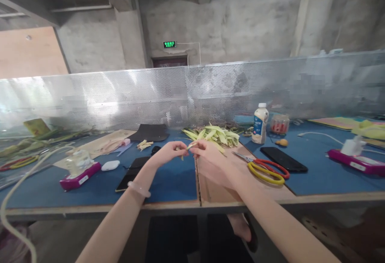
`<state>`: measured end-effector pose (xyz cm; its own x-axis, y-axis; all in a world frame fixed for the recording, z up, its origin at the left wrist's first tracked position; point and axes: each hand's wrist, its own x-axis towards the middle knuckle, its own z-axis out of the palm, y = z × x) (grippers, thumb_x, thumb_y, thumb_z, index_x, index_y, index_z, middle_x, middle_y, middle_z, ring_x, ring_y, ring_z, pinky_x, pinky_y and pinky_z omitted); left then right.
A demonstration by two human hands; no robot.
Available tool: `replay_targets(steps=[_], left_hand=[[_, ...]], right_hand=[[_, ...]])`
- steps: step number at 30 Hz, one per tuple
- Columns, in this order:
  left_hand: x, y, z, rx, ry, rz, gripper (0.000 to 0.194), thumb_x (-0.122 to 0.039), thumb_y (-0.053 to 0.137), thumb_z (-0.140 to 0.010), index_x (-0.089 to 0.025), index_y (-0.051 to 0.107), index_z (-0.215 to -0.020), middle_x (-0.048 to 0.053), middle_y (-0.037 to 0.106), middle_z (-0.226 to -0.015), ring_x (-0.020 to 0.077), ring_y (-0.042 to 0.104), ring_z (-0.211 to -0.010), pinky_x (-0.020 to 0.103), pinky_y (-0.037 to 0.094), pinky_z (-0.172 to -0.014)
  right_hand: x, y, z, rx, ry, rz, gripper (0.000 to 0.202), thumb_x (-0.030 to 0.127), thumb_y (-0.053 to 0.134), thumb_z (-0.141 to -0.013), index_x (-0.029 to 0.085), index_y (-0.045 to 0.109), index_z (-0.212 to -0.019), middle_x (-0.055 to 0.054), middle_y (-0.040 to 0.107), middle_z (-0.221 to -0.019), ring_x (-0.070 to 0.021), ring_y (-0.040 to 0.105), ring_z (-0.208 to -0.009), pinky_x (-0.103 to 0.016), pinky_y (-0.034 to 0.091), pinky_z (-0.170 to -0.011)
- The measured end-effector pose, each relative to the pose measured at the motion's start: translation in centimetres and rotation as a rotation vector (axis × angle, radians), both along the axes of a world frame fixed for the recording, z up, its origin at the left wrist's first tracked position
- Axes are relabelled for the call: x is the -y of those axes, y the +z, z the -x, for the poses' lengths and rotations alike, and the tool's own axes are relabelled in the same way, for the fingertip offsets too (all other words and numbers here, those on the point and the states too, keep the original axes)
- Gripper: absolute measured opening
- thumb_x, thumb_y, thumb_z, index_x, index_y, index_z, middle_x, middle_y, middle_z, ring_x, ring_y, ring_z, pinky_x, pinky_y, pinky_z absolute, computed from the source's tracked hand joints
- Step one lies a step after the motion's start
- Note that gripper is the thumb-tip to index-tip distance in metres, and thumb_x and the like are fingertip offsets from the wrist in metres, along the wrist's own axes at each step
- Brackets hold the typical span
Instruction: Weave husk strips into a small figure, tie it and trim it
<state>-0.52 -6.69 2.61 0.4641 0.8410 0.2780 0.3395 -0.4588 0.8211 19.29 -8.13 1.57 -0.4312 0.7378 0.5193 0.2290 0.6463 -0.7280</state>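
Observation:
Both hands are raised over the middle of the table, their fingertips almost meeting. My left hand [168, 153], with a pale bangle on its wrist, pinches one end of a thin pale-green leaf strip [189, 147]. At the strip's other end, the fingers of my right hand [209, 153] are closed on it. A short bit of the strip hangs below the left fingertips. Just behind the hands lies a heap of pale-green leaf strips [221, 134], like husks. Scissors [267, 170] with red and yellow handles rest to the right of my right forearm.
Phones [284, 159] lie on both sides. A white-capped bottle [260, 123] and a jar [279, 124] stand at the back right. Purple power strips [80, 176] with plugs sit left and right. A white earphone case [110, 165] is nearby. A perforated metal screen [144, 94] borders the table.

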Motion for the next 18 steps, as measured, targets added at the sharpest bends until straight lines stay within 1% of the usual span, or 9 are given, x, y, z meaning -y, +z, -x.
replay_targets(steps=[2,4,7,9,11,13,14,16,18], left_hand=[[0.0,1.1,2.4,-0.074,0.073,-0.014,0.019,-0.034,0.063,-0.071,-0.018,0.067,-0.08,0.004,0.069,-0.078,0.0161,0.06,-0.07,0.027,0.043,-0.066],[-0.1,2.3,5.4,-0.181,0.148,-0.01,0.019,-0.033,0.066,-0.067,-0.017,0.067,-0.077,0.002,0.068,-0.073,0.0154,0.058,-0.067,0.026,0.041,-0.062],[0.0,3.7,10.0,-0.352,0.237,0.035,0.016,-0.029,0.066,-0.07,-0.014,0.064,-0.069,-0.001,0.063,-0.067,0.0122,0.054,-0.062,0.026,0.04,-0.059],[0.1,3.8,12.0,-0.462,0.267,0.095,0.017,-0.029,0.063,-0.074,-0.013,0.062,-0.069,-0.001,0.061,-0.065,0.0113,0.054,-0.059,0.026,0.041,-0.057],[0.0,3.3,13.0,-0.551,0.276,0.148,0.02,-0.031,0.059,-0.078,-0.013,0.061,-0.071,-0.002,0.06,-0.065,0.0111,0.055,-0.058,0.026,0.044,-0.056],[-0.3,2.4,13.1,-0.61,0.276,0.164,0.02,-0.032,0.057,-0.081,-0.013,0.06,-0.074,-0.001,0.06,-0.068,0.0112,0.056,-0.06,0.027,0.046,-0.058],[-0.5,1.9,12.8,-0.632,0.274,0.159,0.02,-0.031,0.057,-0.081,-0.012,0.061,-0.075,-0.001,0.061,-0.07,0.0118,0.057,-0.063,0.028,0.047,-0.061],[-1.1,1.0,12.2,-0.674,0.279,0.149,0.019,-0.03,0.057,-0.081,-0.012,0.061,-0.077,0.0,0.062,-0.074,0.013,0.058,-0.067,0.03,0.048,-0.064],[-1.6,0.3,11.6,-0.716,0.303,0.138,0.019,-0.031,0.056,-0.081,-0.012,0.061,-0.08,0.001,0.063,-0.078,0.014,0.059,-0.07,0.031,0.048,-0.066]], right_hand=[[2.0,1.0,-1.4,0.096,-0.096,-0.038,0.022,0.037,0.052,-0.081,0.027,0.059,-0.099,-0.002,0.064,-0.082,-0.0173,0.058,-0.072,-0.029,0.045,-0.064],[3.4,1.7,-3.7,0.195,-0.21,-0.076,0.022,0.036,0.053,-0.081,0.028,0.06,-0.099,-0.003,0.064,-0.088,-0.0192,0.058,-0.077,-0.03,0.043,-0.068],[4.2,2.1,-8.2,0.376,-0.39,-0.097,0.017,0.036,0.053,-0.08,0.023,0.064,-0.083,-0.007,0.065,-0.085,-0.021,0.057,-0.075,-0.03,0.041,-0.067],[3.9,1.9,-11.3,0.518,-0.499,-0.085,0.018,0.034,0.054,-0.078,0.019,0.063,-0.073,-0.01,0.064,-0.079,-0.0216,0.057,-0.071,-0.03,0.04,-0.063],[3.5,1.5,-13.8,0.672,-0.604,-0.058,0.017,0.03,0.06,-0.072,0.016,0.061,-0.062,-0.012,0.062,-0.069,-0.0223,0.057,-0.065,-0.029,0.038,-0.06],[3.1,0.8,-15.5,0.82,-0.697,-0.023,0.018,0.023,0.066,-0.065,0.014,0.056,-0.053,-0.015,0.06,-0.065,-0.0243,0.057,-0.063,-0.03,0.037,-0.058],[3.1,0.4,-16.0,0.885,-0.719,-0.007,0.019,0.023,0.066,-0.065,0.014,0.056,-0.052,-0.016,0.06,-0.064,-0.0243,0.058,-0.062,-0.03,0.037,-0.058],[3.1,-0.4,-16.5,0.997,-0.742,0.018,0.023,0.028,0.061,-0.072,0.013,0.057,-0.054,-0.018,0.06,-0.067,-0.025,0.058,-0.061,-0.031,0.037,-0.057],[3.4,-1.2,-16.6,1.073,-0.746,0.016,0.028,0.032,0.052,-0.079,0.011,0.06,-0.063,-0.019,0.061,-0.073,-0.0259,0.059,-0.065,-0.032,0.039,-0.059]])
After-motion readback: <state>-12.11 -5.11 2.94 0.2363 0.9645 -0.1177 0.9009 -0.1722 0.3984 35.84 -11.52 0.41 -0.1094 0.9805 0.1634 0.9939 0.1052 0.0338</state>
